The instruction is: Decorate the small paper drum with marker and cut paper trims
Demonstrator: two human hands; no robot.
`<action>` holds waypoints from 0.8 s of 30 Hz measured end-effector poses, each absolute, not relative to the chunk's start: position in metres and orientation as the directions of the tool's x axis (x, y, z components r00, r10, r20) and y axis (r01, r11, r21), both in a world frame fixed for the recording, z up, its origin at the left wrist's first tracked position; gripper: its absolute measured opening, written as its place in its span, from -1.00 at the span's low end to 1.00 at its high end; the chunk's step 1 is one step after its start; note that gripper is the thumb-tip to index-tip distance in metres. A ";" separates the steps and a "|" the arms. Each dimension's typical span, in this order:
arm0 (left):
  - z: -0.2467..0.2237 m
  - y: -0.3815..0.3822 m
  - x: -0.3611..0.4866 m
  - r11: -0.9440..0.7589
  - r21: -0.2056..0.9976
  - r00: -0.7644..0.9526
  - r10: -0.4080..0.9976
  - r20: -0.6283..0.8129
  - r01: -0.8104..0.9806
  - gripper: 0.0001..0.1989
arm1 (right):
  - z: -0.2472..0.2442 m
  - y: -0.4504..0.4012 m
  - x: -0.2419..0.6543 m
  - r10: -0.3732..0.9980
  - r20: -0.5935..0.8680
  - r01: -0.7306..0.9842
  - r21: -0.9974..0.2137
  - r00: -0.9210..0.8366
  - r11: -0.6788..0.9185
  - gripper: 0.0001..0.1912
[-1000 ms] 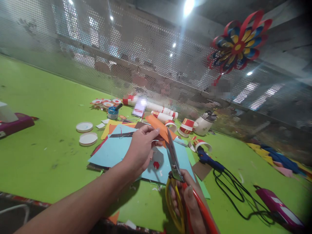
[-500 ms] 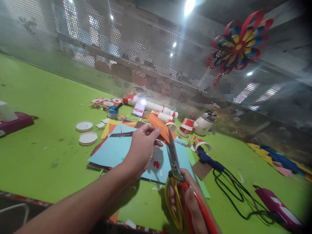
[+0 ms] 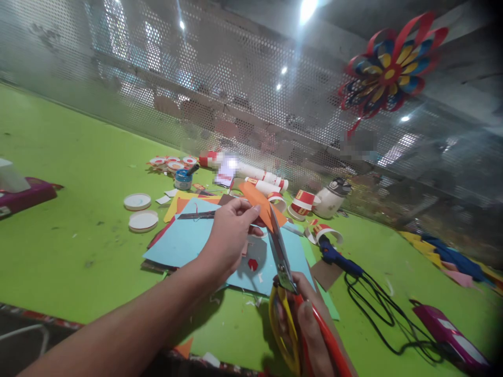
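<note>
A piece of orange paper (image 3: 257, 196) is pinched between the thumb and fingers of my left hand (image 3: 231, 228), held above the blue paper sheets (image 3: 176, 243). My right hand (image 3: 314, 324) grips scissors (image 3: 281, 256) with one yellow and one red handle. Their blades point away from me and meet the lower right part of the orange paper. Beneath them a small red paper piece (image 3: 252, 265) lies on the blue sheet. Another dark, slim pair of blades (image 3: 196, 215) rests left of my left hand, its other end hidden behind the hand.
A blue glue gun (image 3: 338, 256) with a coiled black cord lies to the right. Behind are red-and-white paper cups (image 3: 302, 204), a white jug (image 3: 332, 198) and a blue jar (image 3: 183, 179). Two white lids (image 3: 143, 221) sit left. A perforated metal screen (image 3: 236, 104) stands behind the table.
Both hands stay nearly in place, with the orange paper still in the scissors' blades. The whole view has shifted slightly. Any movement of the blades is too small to tell.
</note>
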State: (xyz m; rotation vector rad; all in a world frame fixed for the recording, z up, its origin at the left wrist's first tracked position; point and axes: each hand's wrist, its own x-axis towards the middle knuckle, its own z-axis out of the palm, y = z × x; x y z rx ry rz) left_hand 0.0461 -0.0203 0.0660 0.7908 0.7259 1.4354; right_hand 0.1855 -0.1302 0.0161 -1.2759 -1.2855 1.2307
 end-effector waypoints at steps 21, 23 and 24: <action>0.065 -0.016 0.041 -0.022 0.874 0.053 0.997 0.054 -0.486 -0.84 | 0.017 -0.133 0.186 0.996 -0.073 0.090 -0.994 -0.043 -0.069 -0.36; 0.065 -0.017 0.041 -0.016 0.873 0.057 0.997 0.050 -0.487 -0.84 | 0.017 -0.133 0.186 0.997 -0.071 0.090 -0.994 -0.043 -0.067 -0.37; 0.065 -0.017 0.041 -0.013 0.874 0.061 0.997 0.048 -0.485 -0.83 | 0.017 -0.134 0.186 0.997 -0.072 0.092 -0.993 -0.043 -0.067 -0.37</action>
